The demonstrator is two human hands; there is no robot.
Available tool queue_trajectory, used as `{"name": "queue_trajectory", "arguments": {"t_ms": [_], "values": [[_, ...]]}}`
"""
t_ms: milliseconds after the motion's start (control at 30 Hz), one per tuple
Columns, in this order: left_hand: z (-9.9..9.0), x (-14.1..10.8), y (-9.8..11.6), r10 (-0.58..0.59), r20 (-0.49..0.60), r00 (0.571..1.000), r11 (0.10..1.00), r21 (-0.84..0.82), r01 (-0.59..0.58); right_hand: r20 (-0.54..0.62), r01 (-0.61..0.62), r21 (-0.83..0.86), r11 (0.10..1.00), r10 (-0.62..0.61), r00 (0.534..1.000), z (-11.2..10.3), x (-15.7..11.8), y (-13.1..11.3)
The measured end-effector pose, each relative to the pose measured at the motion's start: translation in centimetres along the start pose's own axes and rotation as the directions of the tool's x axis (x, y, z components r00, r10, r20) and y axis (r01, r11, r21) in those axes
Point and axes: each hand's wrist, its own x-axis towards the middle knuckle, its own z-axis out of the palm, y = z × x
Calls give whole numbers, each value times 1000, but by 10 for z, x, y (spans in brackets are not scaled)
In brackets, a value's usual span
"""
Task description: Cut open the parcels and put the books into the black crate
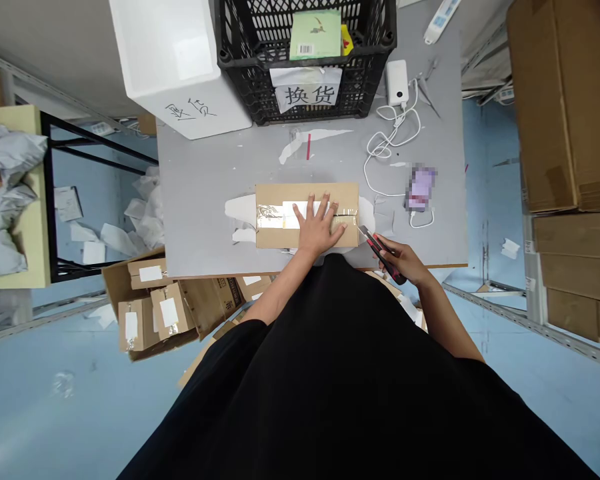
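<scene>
A taped cardboard box (pixel 271 237) lies on the grey table in front of me. Clear tape and a white label (pixel 291 215) run along its top. My left hand (pixel 316 230) is spread flat on the box, partly over the label. In my right hand (pixel 406 261) is a red and black utility knife (pixel 387 258), gripped by its handle. Its blade points up and left, close to the box's right end; whether it touches the cardboard I cannot tell. White paper scraps (pixel 240 208) stick out from beneath the box.
At the back stand a black plastic crate (pixel 307 113) with a green book (pixel 314 37) inside, and a white bin (pixel 165 73). A phone (pixel 420 189) and a cabled white power bank (pixel 397 83) lie right. Below the table's front edge, an open carton (pixel 210 300) holds several small boxes.
</scene>
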Motion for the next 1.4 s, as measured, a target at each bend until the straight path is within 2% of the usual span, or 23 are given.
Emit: {"name": "queue_trajectory", "arguments": {"t_ms": [100, 200, 333, 467, 533, 633, 733, 867, 1000, 1167, 1233, 1400], "values": [[0, 0, -1, 14, -7, 1000, 1000, 1, -14, -130, -30, 128, 991, 46, 990, -10, 4, 26], [-2, 1, -1, 17, -10, 1000, 1000, -17, -17, -314, -81, 139, 987, 122, 942, -11, 22, 51], [-14, 0, -10, 26, -1, 1000, 997, -79, -26, -459, -42, 185, 982, 124, 880, 14, 52, 59], [-42, 5, -42, -47, -56, 997, 993, -109, 41, -469, 48, 170, 984, 38, 882, 46, 56, 50], [-57, 15, -66, -115, -90, 989, 989, -105, 105, -423, 62, 84, 995, -21, 906, 55, 51, 50], [-75, 38, -104, -235, -123, 964, 964, -159, 215, -351, -12, -173, 985, -50, 935, 65, 48, 61], [-82, 59, -135, -334, -87, 939, 909, -293, 296, -402, -127, -398, 909, -48, 914, 76, 58, 78], [-78, 63, -158, -439, 39, 897, 779, -481, 402, -505, -201, -573, 795, -149, 850, 83, 82, 98], [-66, 44, -171, -490, 62, 870, 600, -700, 387, -480, -166, -672, 721, -254, 840, 79, 94, 110], [-45, 23, -184, -497, 211, 842, 390, -813, 433, -509, -199, -677, 709, -254, 823, 72, 102, 110], [-40, 18, -187, -490, 231, 841, 363, -823, 437, -536, -225, -676, 702, -258, 804, 70, 105, 108], [-34, 15, -192, -463, 212, 860, 390, -823, 413, -618, -261, -618, 742, -253, 744, 67, 106, 94]]}}
